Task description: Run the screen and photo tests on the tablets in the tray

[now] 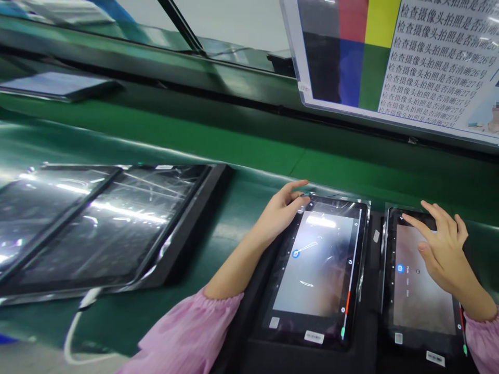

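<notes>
Two tablets lie side by side on a black mat, each in clear film with its screen lit by a camera view. At the upper left corner of the left tablet (323, 265) is my left hand (281, 212). Its thumb touches that corner, and the index finger sticks out past the top edge; the fingers are apart. My right hand (444, 244) hovers over the right tablet (421, 301), fingers spread. The right index fingertip is at an icon near that tablet's upper left corner; whether it touches the glass I cannot tell.
To the left, large dark screens (113, 218) in film lie on a black base, with a white cable (72, 332) by their lower edge. A printed chart (390, 67) with colour blocks hangs at the upper right. Another flat panel (54, 84) rests at the far left.
</notes>
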`<state>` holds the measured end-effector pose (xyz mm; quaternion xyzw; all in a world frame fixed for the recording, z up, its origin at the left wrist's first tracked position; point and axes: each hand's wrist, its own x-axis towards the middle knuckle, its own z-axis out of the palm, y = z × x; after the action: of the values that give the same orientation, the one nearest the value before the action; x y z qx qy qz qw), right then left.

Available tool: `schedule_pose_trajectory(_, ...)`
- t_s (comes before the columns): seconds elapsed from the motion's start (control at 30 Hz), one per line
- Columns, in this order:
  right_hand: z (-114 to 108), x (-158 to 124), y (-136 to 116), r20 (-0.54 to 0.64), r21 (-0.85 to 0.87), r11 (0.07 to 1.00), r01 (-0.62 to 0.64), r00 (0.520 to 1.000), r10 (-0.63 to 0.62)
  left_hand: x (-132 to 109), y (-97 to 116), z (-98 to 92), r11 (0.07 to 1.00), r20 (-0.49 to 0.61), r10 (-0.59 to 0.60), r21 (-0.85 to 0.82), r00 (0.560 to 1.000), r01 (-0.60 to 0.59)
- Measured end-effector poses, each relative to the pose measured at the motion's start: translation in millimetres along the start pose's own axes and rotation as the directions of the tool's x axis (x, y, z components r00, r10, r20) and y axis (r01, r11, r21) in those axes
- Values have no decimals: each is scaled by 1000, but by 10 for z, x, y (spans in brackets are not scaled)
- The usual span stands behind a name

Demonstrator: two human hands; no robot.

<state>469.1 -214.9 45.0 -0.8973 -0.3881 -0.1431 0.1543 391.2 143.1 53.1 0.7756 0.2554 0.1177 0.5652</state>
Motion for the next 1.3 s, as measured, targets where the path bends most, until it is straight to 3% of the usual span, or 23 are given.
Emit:
schedule_pose_trajectory(0.53, 22, -26, 25, 54, -47, 999, 20, 998, -17, 1, -28, -17, 1000, 30, 11, -18, 1000, -10)
schedule_pose_trajectory(0.8, 25, -63, 33, -39, -13, 1000, 23, 999, -24, 7, -69, -38, 999, 57, 28, -27, 998, -26)
schedule_pose_trajectory(0.97, 76, -85, 74, -46, -9, 999, 40, 998, -40, -17, -38, -55, 1000, 79, 3, -3, 997, -3)
schedule_pose_trajectory(1.17, 123, -104, 86, -47, 38, 999, 14, 999, -12, -13, -41, -62, 998, 38, 64, -5, 997, -64)
schedule_pose_trajectory(1.3, 74, -108, 29, -17, 49, 997, 57, 998, -56, -1, -61, -51, 998, 39, 63, -34, 997, -61)
